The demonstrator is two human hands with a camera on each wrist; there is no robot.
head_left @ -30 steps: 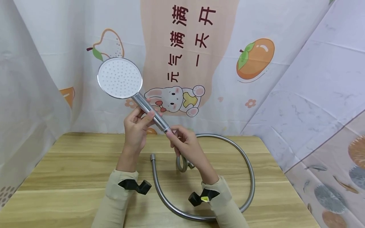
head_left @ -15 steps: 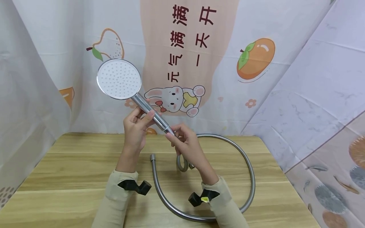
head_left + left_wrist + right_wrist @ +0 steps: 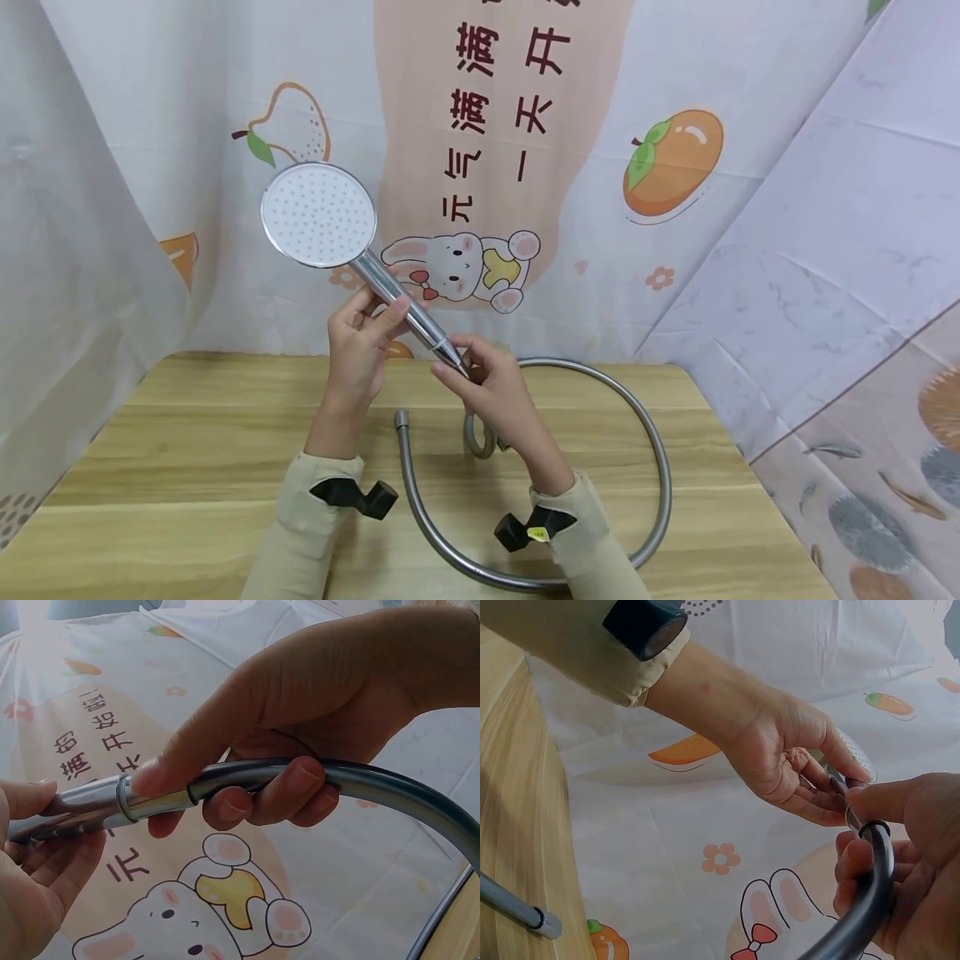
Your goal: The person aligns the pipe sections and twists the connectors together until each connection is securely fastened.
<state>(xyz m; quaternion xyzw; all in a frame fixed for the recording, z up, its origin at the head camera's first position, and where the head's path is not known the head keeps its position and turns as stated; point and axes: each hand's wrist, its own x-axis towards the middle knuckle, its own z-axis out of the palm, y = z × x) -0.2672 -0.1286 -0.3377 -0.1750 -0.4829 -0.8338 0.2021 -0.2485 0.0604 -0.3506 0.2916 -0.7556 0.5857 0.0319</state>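
Observation:
A chrome shower head [image 3: 318,215] with a round white spray face is held up at a slant above the table. My left hand [image 3: 358,342] grips its handle between thumb and fingers. At the handle's lower end, my right hand [image 3: 491,387] holds the grey shower hose [image 3: 247,774]. In the left wrist view, the right thumb presses on the hose's silver connector [image 3: 169,804], which meets the handle end, while the other fingers curl under the hose. From there the hose loops down behind the right hand and round on the table.
The hose's free end [image 3: 402,419] lies on the wooden table [image 3: 187,467] between the forearms, its large loop passing under the right forearm. A printed cloth [image 3: 585,275] hangs behind the table, with more cloth at both sides.
My right thumb and fingers have shifted slightly on the connector, baring more of it. The left hand keeps its grip on the handle. The head view has tilted up a little.

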